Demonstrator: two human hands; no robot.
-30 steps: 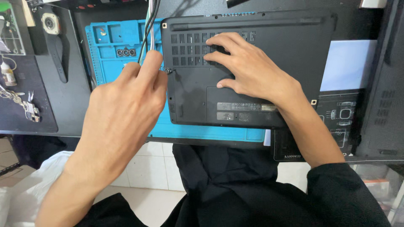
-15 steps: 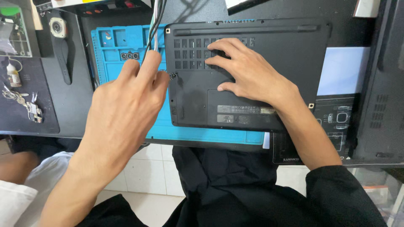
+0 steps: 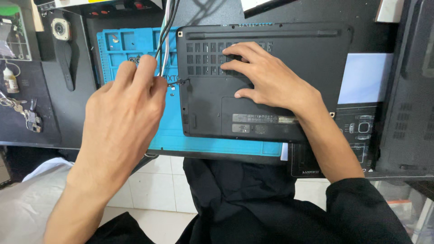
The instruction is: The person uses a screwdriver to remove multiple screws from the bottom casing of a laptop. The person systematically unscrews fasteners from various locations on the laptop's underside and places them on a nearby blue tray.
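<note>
A black laptop [image 3: 280, 49] lies bottom up on a blue repair mat [image 3: 131, 45]. My right hand [image 3: 266, 81] rests flat on its base, with the fingers spread over the vent slots. My left hand [image 3: 122, 113] is at the laptop's left edge. Its thumb and fingers are pinched on a small dark tool [image 3: 177, 82], and the tool's tip touches the case near a corner of the vent area. My fingers hide most of the tool. Black and white cables [image 3: 165, 27] hang down from the top, right behind my left fingertips.
A wristwatch [image 3: 61, 34], a small bottle [image 3: 9, 79] and keys [image 3: 25, 113] lie on the dark mat at left. A second dark laptop [image 3: 407, 90] sits at right, beside a black printed box [image 3: 357, 131] and a pale blue sheet [image 3: 366, 77]. My lap in black cloth [image 3: 253, 203] is below the table edge.
My view has shifted slightly. Both hands keep their places: the left is pinched at the laptop's left edge and the right is flat on the base.
</note>
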